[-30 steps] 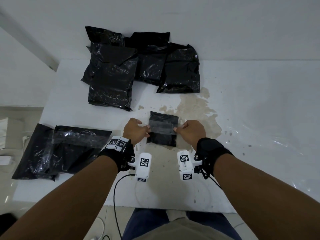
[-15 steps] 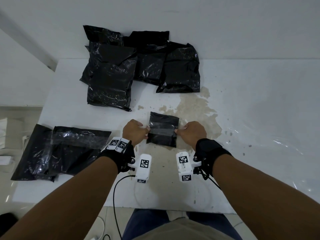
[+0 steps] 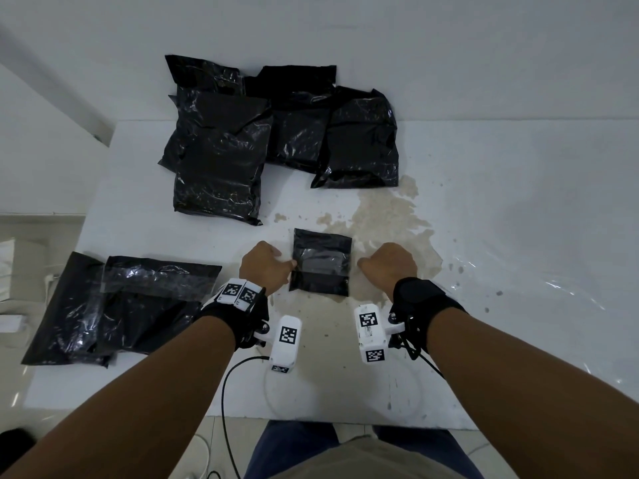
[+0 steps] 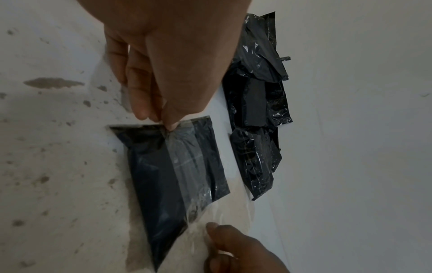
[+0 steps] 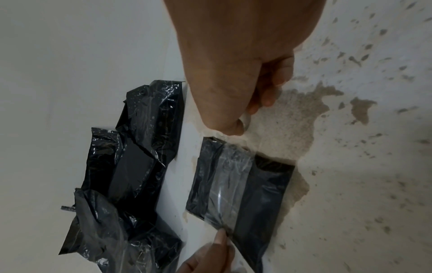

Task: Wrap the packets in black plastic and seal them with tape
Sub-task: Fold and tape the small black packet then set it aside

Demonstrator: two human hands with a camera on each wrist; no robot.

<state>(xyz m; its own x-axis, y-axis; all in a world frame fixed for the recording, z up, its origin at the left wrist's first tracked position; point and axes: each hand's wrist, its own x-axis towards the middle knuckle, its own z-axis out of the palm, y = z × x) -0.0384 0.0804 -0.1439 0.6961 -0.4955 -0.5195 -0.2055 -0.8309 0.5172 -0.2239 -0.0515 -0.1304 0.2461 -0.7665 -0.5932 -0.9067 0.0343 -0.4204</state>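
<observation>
White tabletop (image 3: pixel 484 236), stained tan near the middle, under both forearms. At the grip: left hand (image 3: pixel 264 267) knuckles-up, thumb and forefinger pinching the left end of the clear tape (image 3: pixel 320 262) at the left edge of the small black packet (image 3: pixel 321 261); the remaining fingers (image 4: pixel 140 88) curled under. Right hand (image 3: pixel 387 266) just right of the packet, knuckles-up, fingers (image 5: pixel 268 86) curled in loosely and holding nothing, thumb tip close to the loose right tape end on the table, contact not clear. Packet flat on the stain, between the two hands, tape band across its middle. Compared with half a second ago: right hand off the packet's right edge and apart from it, where it had pinched the tape; left hand unmoved. Farther out: heap of wrapped black packets (image 3: pixel 276 133) at the far edge against the wall; large taped black bags (image 3: pixel 117 305) flat at the near left; wrist cameras (image 3: pixel 370 330) strapped to both wrists.
</observation>
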